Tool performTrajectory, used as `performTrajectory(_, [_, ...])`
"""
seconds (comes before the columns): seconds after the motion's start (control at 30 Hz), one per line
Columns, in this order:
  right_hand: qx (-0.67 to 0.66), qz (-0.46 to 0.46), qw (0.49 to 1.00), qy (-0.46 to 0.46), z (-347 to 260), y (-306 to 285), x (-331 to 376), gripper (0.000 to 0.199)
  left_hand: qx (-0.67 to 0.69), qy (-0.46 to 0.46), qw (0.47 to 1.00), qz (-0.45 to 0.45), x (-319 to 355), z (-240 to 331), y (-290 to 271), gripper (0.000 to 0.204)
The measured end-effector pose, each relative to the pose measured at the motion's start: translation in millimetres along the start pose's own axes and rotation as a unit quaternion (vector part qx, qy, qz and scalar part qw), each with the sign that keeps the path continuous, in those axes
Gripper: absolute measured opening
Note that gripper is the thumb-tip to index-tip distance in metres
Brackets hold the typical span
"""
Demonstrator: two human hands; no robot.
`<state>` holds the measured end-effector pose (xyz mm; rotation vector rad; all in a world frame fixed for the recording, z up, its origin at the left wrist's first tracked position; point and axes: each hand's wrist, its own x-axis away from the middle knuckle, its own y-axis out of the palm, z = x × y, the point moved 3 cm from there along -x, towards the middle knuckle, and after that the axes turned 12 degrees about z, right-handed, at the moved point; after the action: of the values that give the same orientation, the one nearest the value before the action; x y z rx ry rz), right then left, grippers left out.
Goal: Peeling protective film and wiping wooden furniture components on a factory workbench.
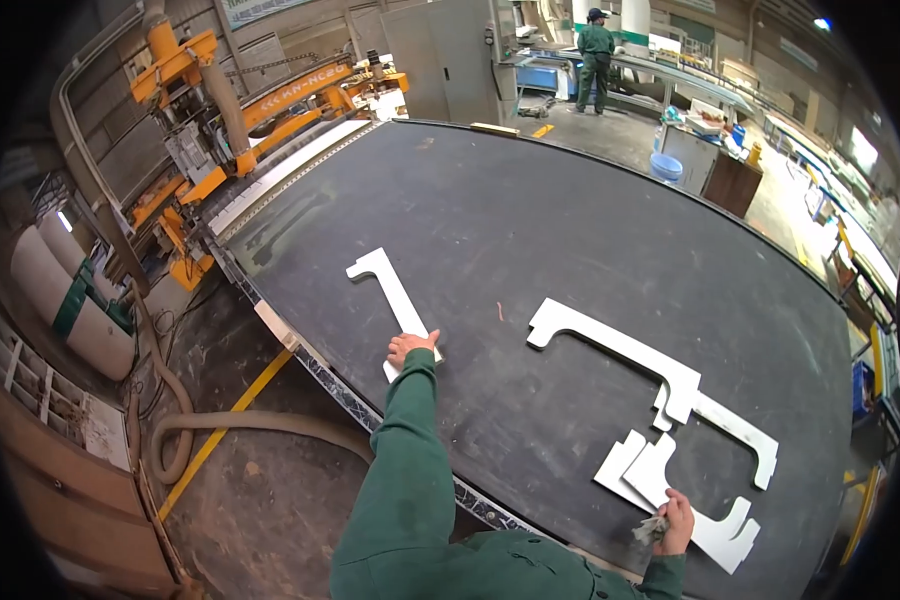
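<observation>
My left hand (412,349) is closed over the near end of a white hooked panel piece (395,293), which lies on the black table at the left. At the lower right, my right hand (678,522) grips a crumpled grey rag (651,531). It is beside a pair of overlapping white notched panel pieces (653,470), whose near edge it partly covers. Farther up the table, a long white bracket-shaped panel (620,347) partly overlaps another white hooked panel (740,430).
The large black table (450,220) fills the middle, with an orange machine (300,95) along its far left. A thick hose (260,420) lies on the floor to the left. A person in green (595,60) stands far off near a workbench. A blue bucket (666,167) is beyond the table's edge.
</observation>
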<state>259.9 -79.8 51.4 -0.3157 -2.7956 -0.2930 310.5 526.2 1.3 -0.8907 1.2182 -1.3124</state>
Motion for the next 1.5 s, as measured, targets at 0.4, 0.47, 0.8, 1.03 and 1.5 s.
performTrajectory(0.4, [0.02, -0.047, 0.998, 0.044, -1, 24, -12, 0.025, 0.223, 0.012, 0.975, 0.001, 32, 19, -18, 0.067])
performTrajectory(0.47, [0.029, -0.067, 0.996, 0.045, -3, 29, -12, 0.029, 0.354, 0.001, 0.928, -0.117, 36, 15, -23, 0.067])
performTrajectory(0.8, [0.12, -0.212, 0.969, 0.046, -2, 91, 9, 0.041, 0.794, -0.131, 0.383, -0.453, 215, 14, -65, 0.02])
performTrajectory(1.03, [0.146, -0.165, 0.974, 0.059, 16, 88, 22, 0.04, 0.699, -0.221, 0.303, -0.608, 341, -9, -77, 0.028])
performTrajectory(1.5, [0.086, 0.005, 0.994, 0.066, 11, 30, 21, 0.026, 0.338, -0.089, 0.397, -0.849, 427, -24, -110, 0.037])
